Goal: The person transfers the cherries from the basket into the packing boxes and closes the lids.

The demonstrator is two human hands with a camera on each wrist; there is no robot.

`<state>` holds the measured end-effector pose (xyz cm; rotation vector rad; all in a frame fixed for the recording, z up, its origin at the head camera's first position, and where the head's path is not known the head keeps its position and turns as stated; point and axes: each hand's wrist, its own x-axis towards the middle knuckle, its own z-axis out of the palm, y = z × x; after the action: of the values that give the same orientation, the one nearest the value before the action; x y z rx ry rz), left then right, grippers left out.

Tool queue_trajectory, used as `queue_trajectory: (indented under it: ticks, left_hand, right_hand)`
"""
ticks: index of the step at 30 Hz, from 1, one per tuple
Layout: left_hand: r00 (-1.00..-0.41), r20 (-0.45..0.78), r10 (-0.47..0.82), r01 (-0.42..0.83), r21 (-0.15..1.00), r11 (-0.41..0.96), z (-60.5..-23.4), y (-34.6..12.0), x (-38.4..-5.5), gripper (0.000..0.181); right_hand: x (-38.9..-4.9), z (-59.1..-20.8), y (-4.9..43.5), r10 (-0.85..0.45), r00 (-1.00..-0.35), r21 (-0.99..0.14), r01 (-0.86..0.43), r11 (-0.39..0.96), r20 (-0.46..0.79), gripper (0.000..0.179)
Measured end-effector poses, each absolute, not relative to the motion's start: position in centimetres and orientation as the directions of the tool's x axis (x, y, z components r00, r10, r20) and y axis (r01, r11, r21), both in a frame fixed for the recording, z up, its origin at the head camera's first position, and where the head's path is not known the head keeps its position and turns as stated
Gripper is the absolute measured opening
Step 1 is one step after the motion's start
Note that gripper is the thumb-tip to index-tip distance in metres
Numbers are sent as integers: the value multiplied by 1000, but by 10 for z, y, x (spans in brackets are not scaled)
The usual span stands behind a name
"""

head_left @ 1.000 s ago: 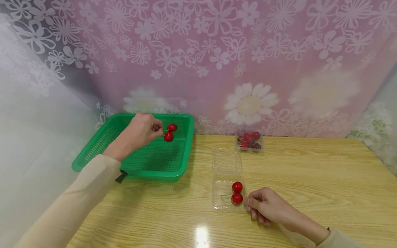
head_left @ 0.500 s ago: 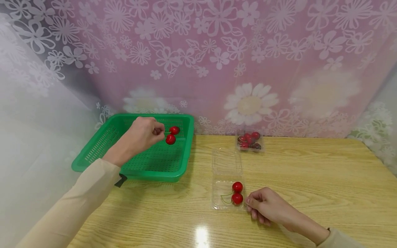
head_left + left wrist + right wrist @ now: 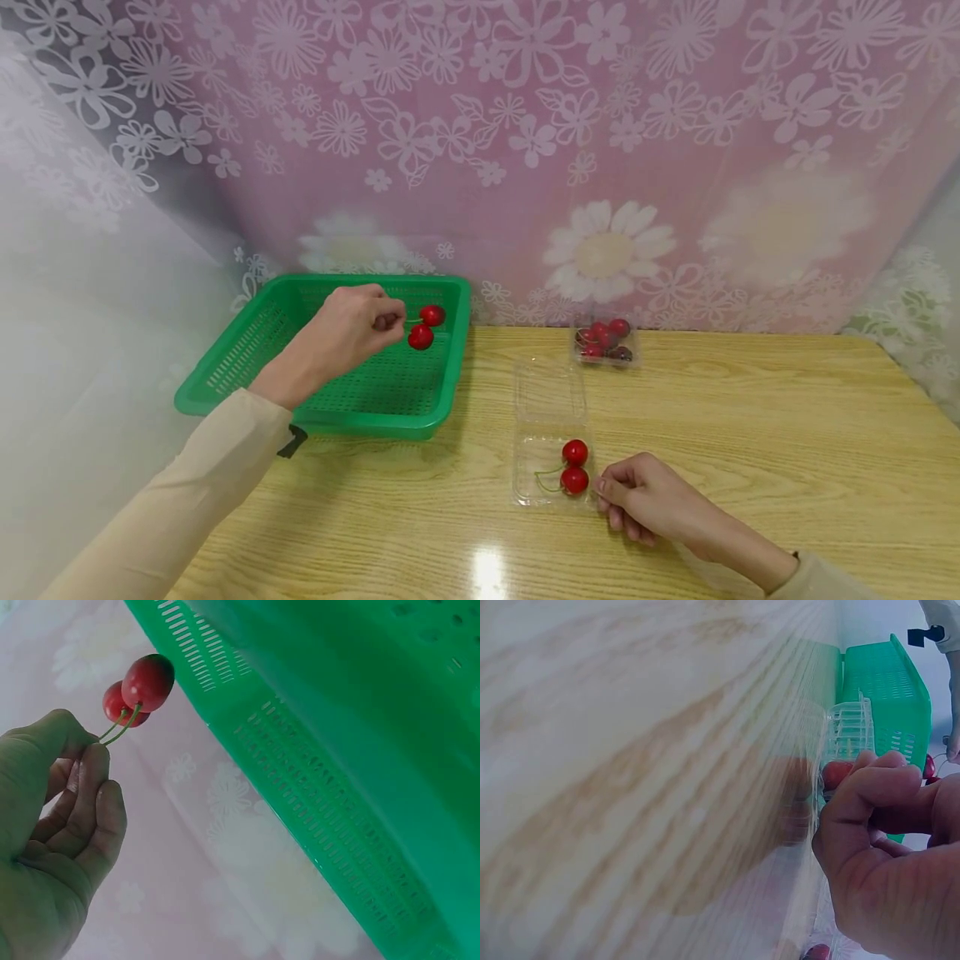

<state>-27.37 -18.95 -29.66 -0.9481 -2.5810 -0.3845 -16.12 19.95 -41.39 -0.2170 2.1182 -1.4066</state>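
My left hand [image 3: 360, 325] pinches the green stems of a joined pair of red cherries [image 3: 148, 682] between thumb and forefinger. The pair hangs over the green basket [image 3: 438, 423], near its right side. My right hand [image 3: 645, 496] is low at the table, thumb and forefinger gripping the right edge of a clear plastic clamshell box [image 3: 528, 492]. Its lid lies folded back, away from me. Inside the box's base, against the right side, lie two red cherries [image 3: 574, 479] with their stems pointing left. In the right wrist view my fingers partly hide these cherries.
At the back of the wooden table [image 3: 750, 417], by the flowered curtain [image 3: 480, 167], stands a second clear box [image 3: 636, 354] holding several red and dark cherries [image 3: 602, 335]. The basket is on the left, with perforated walls and raised rims.
My left hand has moved slightly to the right over the basket with the cherry pair, which swings along with it. The right hand and the open box stay where they were.
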Motion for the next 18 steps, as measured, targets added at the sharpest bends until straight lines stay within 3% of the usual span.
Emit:
queue_trajectory:
  ticks: [18]
  left_hand:
    - [-591, 516, 620, 759, 97, 643, -304, -183, -266, 14]
  right_hand:
    - [-161, -414, 199, -432, -820, -885, 181, 428, -377, 35]
